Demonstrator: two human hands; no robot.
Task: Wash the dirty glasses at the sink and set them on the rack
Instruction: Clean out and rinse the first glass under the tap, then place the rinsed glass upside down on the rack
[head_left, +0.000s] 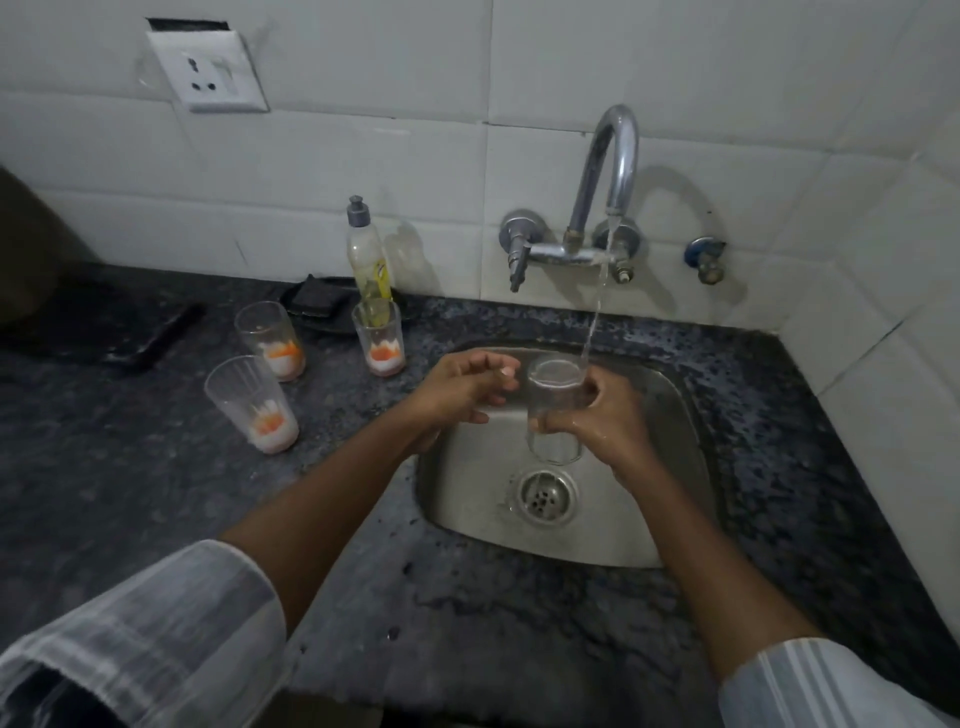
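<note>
Right hand holds clear glass upright under running water.

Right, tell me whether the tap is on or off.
On. A thin stream runs from the tap into the glass gripped by the right hand over the sink.

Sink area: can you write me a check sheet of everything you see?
Surface: dark speckled counter around a steel sink.
Job's things: clear glass under the running tap; three dirty glasses on the counter; no rack seen.
Clutter: soap bottle, dark scrub pad.
Hands: right hand grips the glass; left hand beside it, holding nothing.
Cables: nothing seen.
Surroundings: white tiled wall, wall socket.
</note>
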